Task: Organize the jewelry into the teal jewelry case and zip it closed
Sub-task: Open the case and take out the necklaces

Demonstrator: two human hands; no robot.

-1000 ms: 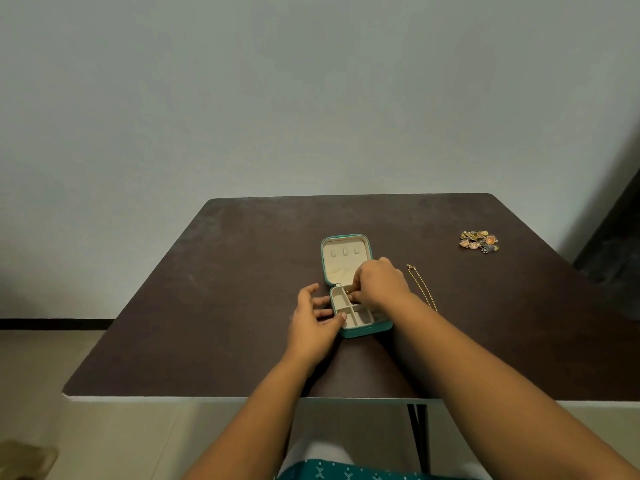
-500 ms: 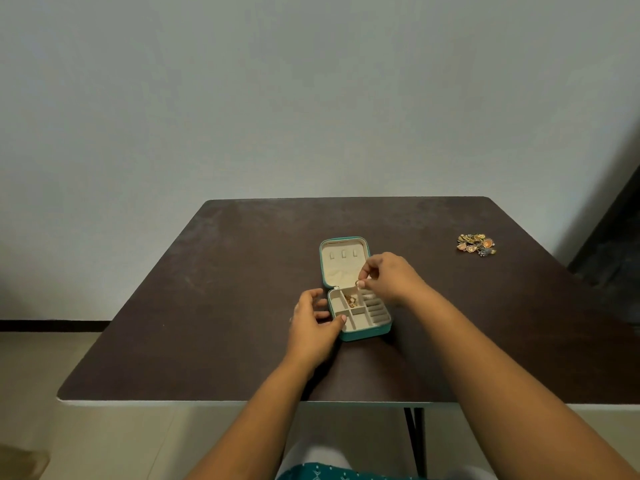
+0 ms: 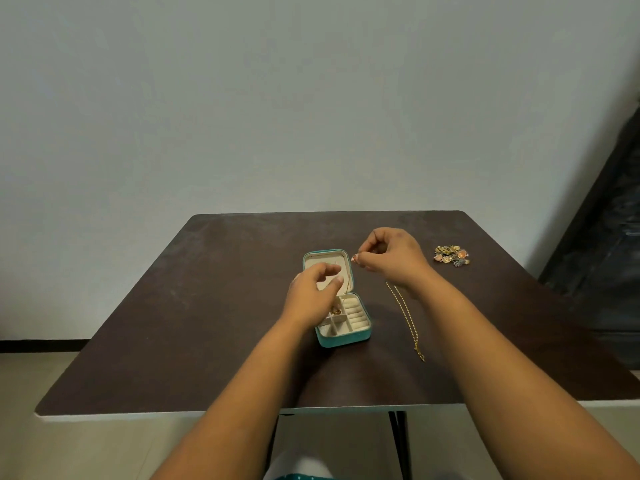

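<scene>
The teal jewelry case (image 3: 346, 337) lies open mid-table, its cream lid (image 3: 313, 263) standing up at the back. A small gold piece (image 3: 335, 310) sits in one of the tray's compartments. My left hand (image 3: 310, 297) hovers over the tray's left half with fingers loosely curled and nothing visible in them. Just right of the lid's top corner, my right hand (image 3: 391, 259) pinches a small jewelry piece (image 3: 354, 258); a thin strand seems to hang from it across the lid. A gold chain (image 3: 405, 317) lies on the table right of the case, partly under my right wrist.
A cluster of colourful jewelry (image 3: 451, 255) sits near the far right of the dark brown table (image 3: 194, 306). A plain wall stands behind, and a dark object leans at the right edge. The table's front edge runs below my forearms.
My right hand rose from the tray to beside the lid's top right corner, now pinching a small piece. My left hand left the case's left side and lifted over the tray.
</scene>
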